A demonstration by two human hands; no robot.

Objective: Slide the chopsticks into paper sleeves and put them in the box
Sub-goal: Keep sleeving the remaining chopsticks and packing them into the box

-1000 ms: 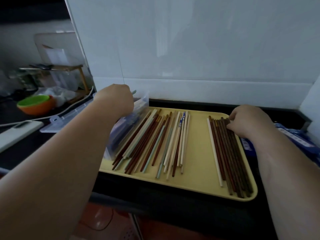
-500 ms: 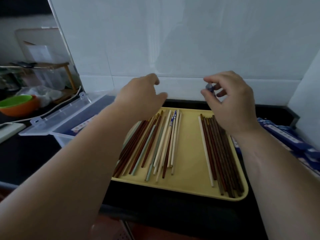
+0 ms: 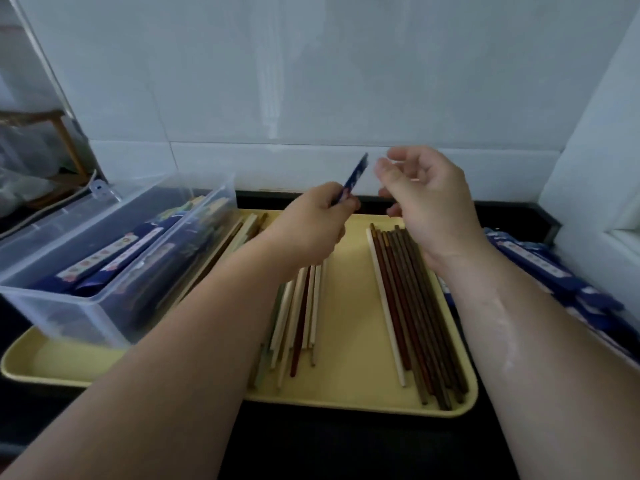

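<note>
Head view: fingers of the left hand (image 3: 311, 230) pinch a blurred blue paper sleeve (image 3: 355, 178). The right hand (image 3: 433, 206) curls, contents unclear. Forearms partly hide chopsticks (image 3: 408, 306) on the yellow tray (image 3: 346, 396), beside the clear plastic box (image 3: 104, 306).

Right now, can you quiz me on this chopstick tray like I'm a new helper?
1. True or false: the clear box sits on the yellow tray.
2. What does the left hand pinch? A) thin blue strip B) spoon C) cup
3. Fill in: the dark brown chopsticks lie on the tray's ___ side.
Key: 1 true; 2 A; 3 right.
</note>
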